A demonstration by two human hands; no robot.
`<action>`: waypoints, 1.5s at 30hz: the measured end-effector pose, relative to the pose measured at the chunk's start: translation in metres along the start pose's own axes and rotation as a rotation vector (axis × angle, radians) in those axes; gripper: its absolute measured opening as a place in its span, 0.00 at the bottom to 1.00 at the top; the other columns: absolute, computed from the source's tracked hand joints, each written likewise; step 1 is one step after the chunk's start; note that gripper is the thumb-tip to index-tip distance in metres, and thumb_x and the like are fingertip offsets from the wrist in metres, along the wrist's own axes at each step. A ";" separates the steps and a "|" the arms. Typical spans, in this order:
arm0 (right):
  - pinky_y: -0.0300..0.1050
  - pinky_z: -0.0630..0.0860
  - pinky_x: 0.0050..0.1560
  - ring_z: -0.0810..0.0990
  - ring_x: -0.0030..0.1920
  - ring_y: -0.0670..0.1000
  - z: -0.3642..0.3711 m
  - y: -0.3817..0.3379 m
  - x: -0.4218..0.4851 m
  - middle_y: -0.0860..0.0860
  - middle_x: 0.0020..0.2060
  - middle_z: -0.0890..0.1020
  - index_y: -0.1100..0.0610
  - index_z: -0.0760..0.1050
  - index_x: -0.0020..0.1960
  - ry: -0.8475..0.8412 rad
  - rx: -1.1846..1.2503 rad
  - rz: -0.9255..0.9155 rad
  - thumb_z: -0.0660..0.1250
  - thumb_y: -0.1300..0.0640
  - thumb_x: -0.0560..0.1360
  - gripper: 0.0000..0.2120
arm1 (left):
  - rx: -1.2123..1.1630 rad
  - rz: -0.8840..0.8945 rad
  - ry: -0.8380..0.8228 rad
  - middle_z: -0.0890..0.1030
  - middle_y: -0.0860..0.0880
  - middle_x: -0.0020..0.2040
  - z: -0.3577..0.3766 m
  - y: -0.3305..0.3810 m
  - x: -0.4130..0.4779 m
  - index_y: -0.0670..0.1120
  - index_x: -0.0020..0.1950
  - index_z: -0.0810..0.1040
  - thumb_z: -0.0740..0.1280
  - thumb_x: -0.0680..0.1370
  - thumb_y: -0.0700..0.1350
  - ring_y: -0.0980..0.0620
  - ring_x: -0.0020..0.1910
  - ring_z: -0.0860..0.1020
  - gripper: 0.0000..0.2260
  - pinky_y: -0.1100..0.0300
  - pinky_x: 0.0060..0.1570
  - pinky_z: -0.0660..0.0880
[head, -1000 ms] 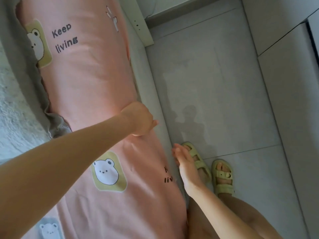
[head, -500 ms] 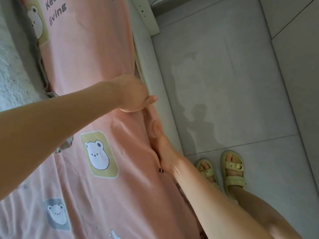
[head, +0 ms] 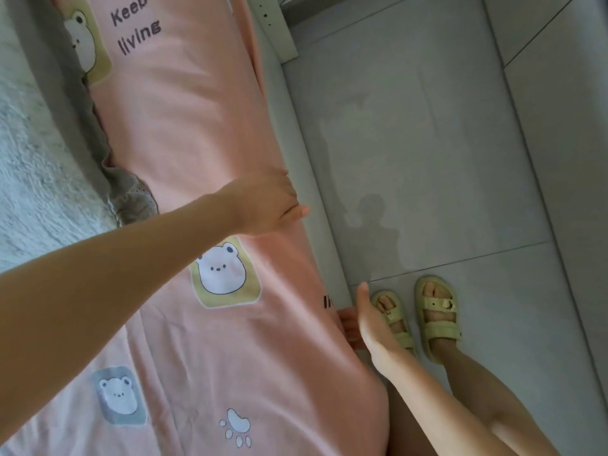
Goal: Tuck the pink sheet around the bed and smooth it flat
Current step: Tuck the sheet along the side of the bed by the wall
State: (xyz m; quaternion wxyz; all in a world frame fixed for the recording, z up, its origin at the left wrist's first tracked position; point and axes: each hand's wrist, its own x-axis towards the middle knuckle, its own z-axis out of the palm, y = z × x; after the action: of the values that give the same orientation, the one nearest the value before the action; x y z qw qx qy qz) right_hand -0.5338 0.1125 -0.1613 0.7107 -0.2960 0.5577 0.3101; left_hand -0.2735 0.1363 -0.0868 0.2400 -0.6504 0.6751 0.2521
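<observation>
The pink sheet [head: 197,133], printed with bears and "Keep living", covers the mattress along the bed's right edge. My left hand [head: 269,205] rests palm down on the sheet right at that edge, thumb pointing toward the floor side; its fingers drop over the edge and are hidden. Lower down, my right hand [head: 368,320] is beside the bed with the thumb up. Its fingers reach against the sheet's hanging side by the pale bed frame [head: 312,179]. Light creases run across the sheet near me.
A grey fluffy blanket [head: 29,166] and a grey lace-trimmed cloth [head: 131,195] lie left of the sheet. The grey tiled floor [head: 427,143] runs along the bed's right side, where my feet stand in yellow-green sandals [head: 434,317]. A white headboard post [head: 276,24] stands at the top.
My left hand has stayed on the bed's edge. My right hand has come off the top of the sheet and dropped to the bed's side near my feet.
</observation>
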 end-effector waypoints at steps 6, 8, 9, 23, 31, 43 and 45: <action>0.44 0.76 0.50 0.83 0.45 0.51 -0.023 -0.003 -0.013 0.55 0.42 0.84 0.58 0.79 0.47 0.036 0.014 -0.303 0.46 0.46 0.82 0.26 | -0.026 -0.166 -0.147 0.80 0.46 0.50 -0.001 0.027 0.022 0.42 0.51 0.79 0.43 0.82 0.52 0.43 0.53 0.75 0.26 0.54 0.53 0.70; 0.39 0.76 0.53 0.82 0.50 0.48 -0.032 0.003 -0.020 0.53 0.48 0.83 0.58 0.77 0.54 -0.042 0.080 -0.366 0.47 0.48 0.82 0.22 | -0.089 -0.223 -0.076 0.80 0.45 0.48 -0.003 0.035 0.017 0.42 0.48 0.79 0.44 0.83 0.51 0.42 0.51 0.75 0.26 0.54 0.54 0.68; 0.38 0.76 0.54 0.81 0.53 0.46 -0.036 0.007 -0.024 0.52 0.50 0.82 0.57 0.76 0.56 -0.085 0.098 -0.406 0.48 0.49 0.82 0.20 | -0.108 -0.238 -0.006 0.80 0.44 0.46 -0.004 0.040 0.010 0.42 0.46 0.79 0.44 0.83 0.51 0.42 0.49 0.76 0.25 0.54 0.56 0.68; 0.50 0.75 0.42 0.81 0.41 0.57 0.002 0.020 -0.017 0.58 0.39 0.84 0.63 0.82 0.44 0.179 -0.560 -0.609 0.65 0.52 0.77 0.14 | -0.348 -0.720 0.366 0.76 0.40 0.54 0.028 0.131 -0.079 0.41 0.56 0.77 0.66 0.76 0.48 0.40 0.52 0.73 0.14 0.48 0.45 0.72; 0.46 0.69 0.40 0.80 0.48 0.61 -0.013 0.006 -0.012 0.60 0.45 0.83 0.66 0.78 0.50 0.441 -0.792 -0.691 0.61 0.59 0.78 0.11 | -0.418 -0.792 0.409 0.76 0.39 0.54 0.054 0.178 -0.099 0.39 0.57 0.76 0.69 0.74 0.47 0.39 0.50 0.74 0.16 0.51 0.41 0.73; 0.47 0.72 0.43 0.76 0.40 0.59 -0.001 0.041 -0.034 0.62 0.38 0.76 0.66 0.76 0.49 0.217 -0.411 -0.374 0.55 0.50 0.79 0.20 | -0.434 -0.701 0.621 0.80 0.36 0.52 0.055 0.179 -0.113 0.36 0.51 0.80 0.69 0.71 0.36 0.35 0.49 0.78 0.09 0.46 0.46 0.76; 0.45 0.68 0.38 0.73 0.34 0.52 0.004 0.063 -0.039 0.50 0.29 0.74 0.59 0.74 0.38 0.182 -0.372 -0.469 0.56 0.51 0.78 0.17 | -0.406 -0.627 0.642 0.79 0.36 0.57 0.049 0.167 -0.097 0.37 0.55 0.79 0.66 0.73 0.34 0.35 0.57 0.76 0.12 0.45 0.55 0.73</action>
State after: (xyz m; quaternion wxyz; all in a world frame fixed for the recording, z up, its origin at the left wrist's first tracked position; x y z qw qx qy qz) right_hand -0.5867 0.1510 -0.1269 0.6438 -0.5679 0.4693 0.2067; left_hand -0.4371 0.2461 -0.0564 -0.0472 -0.9009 0.4239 0.0810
